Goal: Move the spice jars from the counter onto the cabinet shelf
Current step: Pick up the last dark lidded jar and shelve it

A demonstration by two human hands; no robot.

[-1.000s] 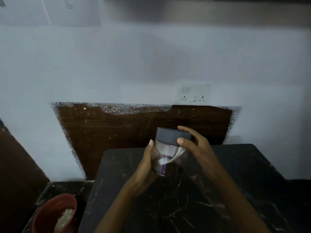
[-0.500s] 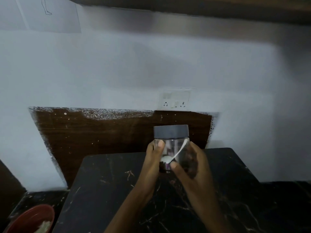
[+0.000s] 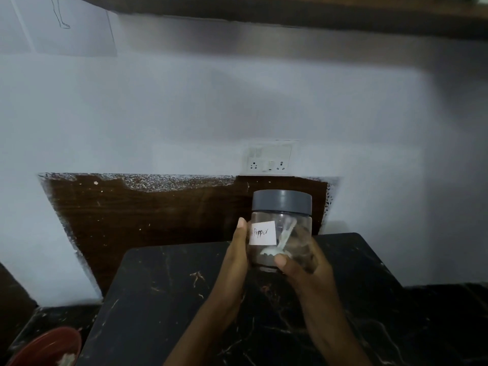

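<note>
A person holds a spice jar (image 3: 281,231) upright in both hands just right of the frame's centre, lifted clear of the black marble counter (image 3: 171,299) that fills the lower part of the picture. The jar is a short, round, clear container closed with a flat grey lid (image 3: 281,202). On its front is a small white label (image 3: 262,233) with "Pepper" handwritten on it, and a white spoon (image 3: 284,239) leans inside against the wall, its bowl down near the base. What else lies at the bottom of the jar is too dim to make out. The left hand (image 3: 235,262) grips the jar's left side, thumb pointing up along the clear wall beside the label. The right hand (image 3: 303,270) wraps the lower right side, thumb laid across the front near the base and fingers curled round the back, showing through the clear wall. Behind the jar a brown wooden panel (image 3: 158,215) with a ragged, paint-flecked upper edge stands against the pale wall. A white wall socket (image 3: 269,159) sits just above the panel and the jar. A dark cabinet underside (image 3: 290,11) runs along the top edge. In the lower left corner a red bowl (image 3: 45,347) holding something pale shows partly, on a lower ledge beside the counter.
</note>
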